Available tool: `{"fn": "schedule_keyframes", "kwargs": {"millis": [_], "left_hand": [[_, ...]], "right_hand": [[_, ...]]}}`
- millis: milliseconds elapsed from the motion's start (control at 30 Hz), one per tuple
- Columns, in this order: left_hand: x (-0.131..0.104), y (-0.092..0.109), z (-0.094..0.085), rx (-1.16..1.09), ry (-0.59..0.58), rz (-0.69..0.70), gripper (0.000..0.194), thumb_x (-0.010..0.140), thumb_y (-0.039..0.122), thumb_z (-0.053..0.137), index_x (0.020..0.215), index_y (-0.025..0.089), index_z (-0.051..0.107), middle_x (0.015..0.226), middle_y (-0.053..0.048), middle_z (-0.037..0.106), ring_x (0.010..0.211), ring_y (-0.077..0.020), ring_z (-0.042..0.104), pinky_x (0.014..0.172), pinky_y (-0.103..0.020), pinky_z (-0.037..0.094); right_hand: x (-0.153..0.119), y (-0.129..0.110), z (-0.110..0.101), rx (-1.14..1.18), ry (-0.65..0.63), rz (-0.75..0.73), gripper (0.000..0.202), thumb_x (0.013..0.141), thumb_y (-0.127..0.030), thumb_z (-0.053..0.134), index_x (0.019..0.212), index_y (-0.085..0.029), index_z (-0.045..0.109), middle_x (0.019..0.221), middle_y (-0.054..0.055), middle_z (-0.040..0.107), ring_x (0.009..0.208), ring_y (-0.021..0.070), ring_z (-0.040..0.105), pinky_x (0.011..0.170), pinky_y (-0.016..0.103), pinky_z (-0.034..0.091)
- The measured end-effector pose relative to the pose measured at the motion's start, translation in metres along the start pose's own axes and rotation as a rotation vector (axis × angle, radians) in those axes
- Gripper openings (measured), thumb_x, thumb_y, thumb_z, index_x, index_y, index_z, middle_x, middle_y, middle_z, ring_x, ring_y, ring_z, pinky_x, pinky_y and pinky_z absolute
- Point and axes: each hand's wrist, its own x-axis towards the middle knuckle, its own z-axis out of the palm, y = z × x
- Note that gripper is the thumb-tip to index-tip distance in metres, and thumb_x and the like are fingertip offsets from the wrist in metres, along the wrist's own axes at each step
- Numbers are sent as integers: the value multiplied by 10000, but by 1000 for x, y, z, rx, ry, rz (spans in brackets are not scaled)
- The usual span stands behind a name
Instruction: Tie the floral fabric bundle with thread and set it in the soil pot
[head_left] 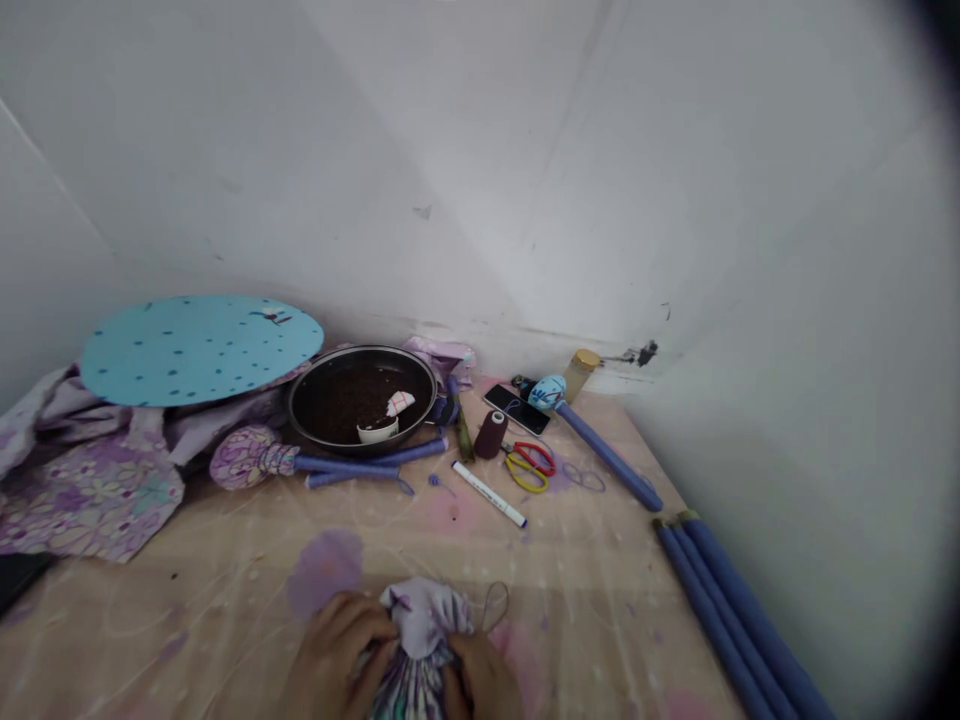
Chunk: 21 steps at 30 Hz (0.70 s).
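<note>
At the bottom of the head view, a gathered piece of floral cloth [426, 618] bunches up between my two hands. My left hand [341, 655] pinches its left side, with the fingers bent. On the right side my right hand [480, 675] grips the pleated part below the pale puffed top. A thin loop of thread [496, 603] lies just to the right of the cloth. The lower ends of the cloth and of both hands run out of the picture.
Beyond are a dark pan [341, 395], a white marker [489, 494], scissors [529, 465], a thread spool [490, 436], a phone [517, 409] and a jar [580, 374]. Blue rods [739, 620] lie at right; floral cloth [97, 490] and a blue oval board [202, 350] at left.
</note>
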Motion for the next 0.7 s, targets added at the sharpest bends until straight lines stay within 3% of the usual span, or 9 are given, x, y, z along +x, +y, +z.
{"fn": "schedule_keyframes", "kwargs": {"millis": [67, 167, 233, 367, 567, 700], "left_hand": [[4, -4, 4, 59, -108, 19, 153, 874, 199, 559, 888, 255, 701, 892, -32, 738, 859, -232, 685, 780, -318, 545], [10, -5, 14, 150, -142, -59, 265, 869, 181, 540, 1090, 231, 676, 1010, -76, 748, 923, -266, 679, 835, -375, 514], [16, 0, 19, 217, -177, -151, 292, 835, 175, 550, 1104, 206, 663, 1030, -97, 742, 936, -278, 675, 839, -385, 493], [32, 18, 19, 342, -302, -309, 172, 768, 151, 514, 863, 185, 653, 913, -90, 739, 883, -274, 676, 792, -360, 453], [43, 24, 9, 320, -393, -267, 236, 674, 105, 502, 859, 167, 636, 916, -111, 727, 896, -302, 674, 766, -359, 449], [38, 19, 6, 277, -379, -262, 218, 694, 63, 454, 790, 179, 612, 855, -93, 720, 840, -274, 680, 741, -344, 453]], "right_hand": [[-1, 1, 0, -7, -13, 1, 209, 971, -301, 399, 992, -226, 593, 745, 49, 698, 632, 201, 703, 567, 250, 551], [-1, 2, 0, -10, -27, -9, 218, 985, -312, 384, 994, -232, 586, 741, 47, 692, 629, 195, 700, 583, 246, 554], [0, 2, 0, -7, -35, -14, 235, 994, -320, 365, 993, -232, 582, 739, 50, 690, 629, 192, 698, 579, 240, 553], [0, 3, 0, 0, -39, -31, 230, 991, -301, 369, 995, -227, 587, 761, 58, 697, 656, 192, 705, 599, 237, 557], [0, 4, 1, -3, -38, -47, 199, 974, -275, 399, 987, -219, 590, 747, 53, 694, 653, 196, 706, 605, 242, 561], [1, 3, 1, -6, -35, -52, 200, 971, -256, 386, 973, -222, 583, 737, 53, 694, 636, 196, 703, 588, 241, 560]]}}
